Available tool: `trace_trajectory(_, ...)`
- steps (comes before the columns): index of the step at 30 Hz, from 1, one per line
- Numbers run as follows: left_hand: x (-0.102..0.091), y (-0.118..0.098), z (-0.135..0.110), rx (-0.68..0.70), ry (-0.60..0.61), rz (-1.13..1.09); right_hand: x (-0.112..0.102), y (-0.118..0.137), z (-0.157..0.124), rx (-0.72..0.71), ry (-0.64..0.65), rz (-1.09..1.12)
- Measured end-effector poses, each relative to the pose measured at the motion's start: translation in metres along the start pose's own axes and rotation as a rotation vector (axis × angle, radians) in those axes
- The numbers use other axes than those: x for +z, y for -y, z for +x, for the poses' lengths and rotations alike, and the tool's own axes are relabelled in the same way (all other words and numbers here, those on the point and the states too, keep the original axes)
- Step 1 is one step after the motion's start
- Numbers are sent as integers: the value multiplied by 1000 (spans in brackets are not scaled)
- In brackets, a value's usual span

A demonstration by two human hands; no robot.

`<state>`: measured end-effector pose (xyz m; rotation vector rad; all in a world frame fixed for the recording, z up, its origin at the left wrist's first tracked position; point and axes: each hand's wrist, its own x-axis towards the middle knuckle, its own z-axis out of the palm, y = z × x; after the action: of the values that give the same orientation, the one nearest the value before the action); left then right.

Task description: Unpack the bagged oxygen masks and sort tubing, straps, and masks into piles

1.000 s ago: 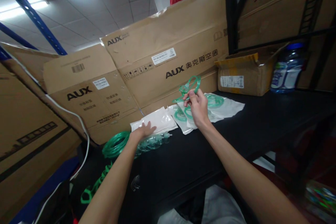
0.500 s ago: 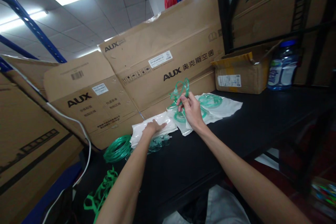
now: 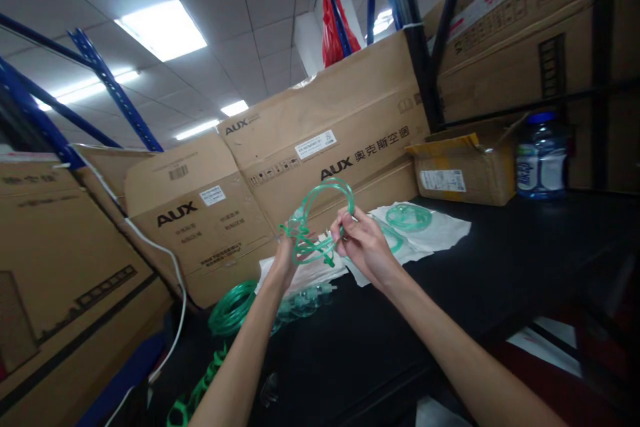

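Observation:
A loop of clear green tubing with a mask-like end (image 3: 327, 185) is held up above the table. My right hand (image 3: 363, 240) pinches its right side between thumb and fingers. At its left side my left hand (image 3: 284, 260) grips the bunched end, its fingers partly hidden behind the tubing. Below lie white plastic bags (image 3: 265, 270), partly covered by the hands. Another coil of green tubing (image 3: 409, 215) rests on a white bag (image 3: 450, 230) to the right. Several clear mask parts (image 3: 305, 303) lie beside my left forearm.
A larger green tubing coil (image 3: 233, 307) and green straps (image 3: 200, 387) lie at the left on the black table (image 3: 350, 347). Tall cardboard boxes (image 3: 280, 133) stand behind. A small open carton (image 3: 463, 173) and a blue-capped bottle (image 3: 541, 157) are at the back right.
My left hand has lifted off the white bags to the tubing. The tubing loop, in my right hand, has come left between both hands. The camera view has tilted upward.

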<state>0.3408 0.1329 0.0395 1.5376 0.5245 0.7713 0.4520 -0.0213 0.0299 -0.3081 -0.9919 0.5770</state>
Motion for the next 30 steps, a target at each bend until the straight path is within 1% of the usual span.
trace_trajectory(4, 14, -10, -58, -35, 89, -186, 13, 14, -13, 96, 54, 119)
trace_trajectory(6, 19, -15, -83, -97, 69, -397, 17, 19, -23, 147, 68, 149)
trace_trajectory(8, 20, -19, -103, -146, -2, -576, 19, 21, -36, 198, 70, 164)
trace_trajectory(9, 19, -18, -111, -157, -42, -641, 19, 21, -42, 228, 65, 168)
trace_trajectory(11, 12, -12, -123, -137, -111, -743, 17, 20, -55, 296, 49, 164)
trace_trajectory(14, -4, 6, -136, -43, -158, -844, 10, 15, -72, 438, 49, 106)
trace_trajectory(16, -12, 20, -142, -27, -172, -860, 0, 12, -81, 556, 62, 27)
trace_trajectory(19, -17, 35, -149, -107, -207, -787, -19, 7, -93, 724, 55, -144)
trace_trajectory(22, -17, 41, -154, -151, -216, -581, -37, 6, -99, 814, 44, -276)
trace_trajectory(24, -18, 42, -158, -156, -177, -372, -45, 7, -101, 845, 41, -374)
trace_trajectory(27, -23, 44, -161, -177, -118, -71, -51, 7, -101, 862, 50, -545)
trace_trajectory(30, -27, 52, -160, -134, -101, 119, -52, 2, -100, 831, 61, -704)
